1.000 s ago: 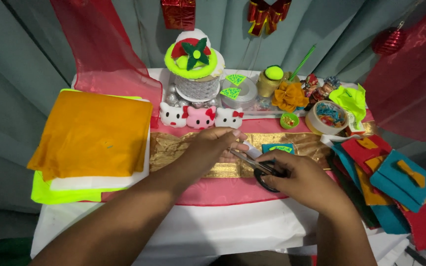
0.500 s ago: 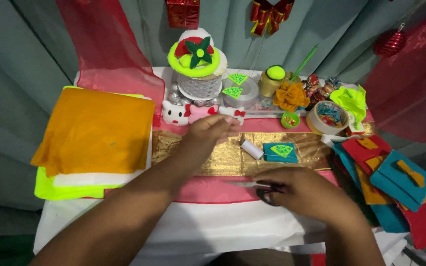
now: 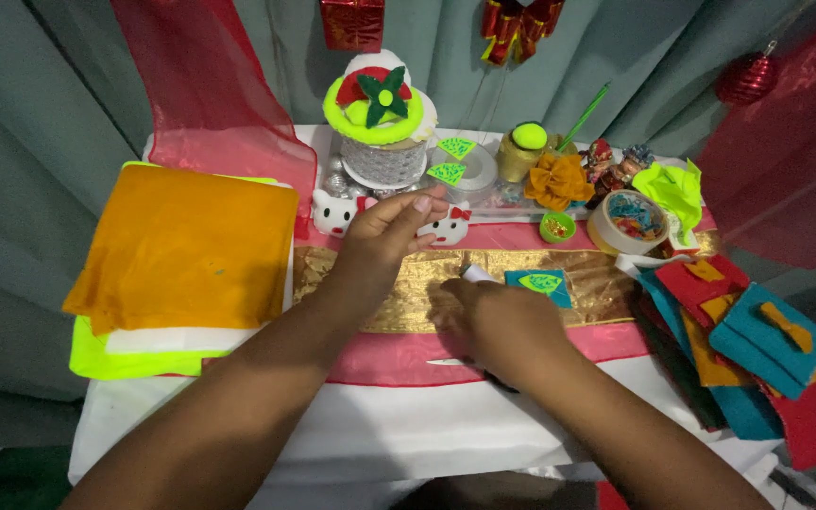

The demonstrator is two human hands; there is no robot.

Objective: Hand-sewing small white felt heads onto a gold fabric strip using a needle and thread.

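My left hand (image 3: 384, 231) reaches to the back of the table and lies over the middle one of three small cat-shaped figures. The white cat figures (image 3: 332, 215) on either side stay visible; the middle one is hidden, so its grip is unclear. My right hand (image 3: 502, 326) rests low on the pink cloth, closed over a pair of scissors (image 3: 444, 362). Only the blade tip and a bit of dark handle show. A small white tube (image 3: 476, 274) lies at its fingertips, and a teal felt square (image 3: 538, 283) with a green leaf shape lies beside it on the gold strip (image 3: 370, 283).
Folded orange cloth (image 3: 186, 246) on white and neon yellow sheets fills the left. A decorated jar with a neon green lid (image 3: 384, 118), an orange bow (image 3: 559, 179) and a tape roll (image 3: 625, 222) stand at the back. Teal, red and orange felt pieces (image 3: 748, 340) pile at the right.
My left hand moved from the gold strip back to the cat figures. My right hand brought the scissors down and left toward the table's front.
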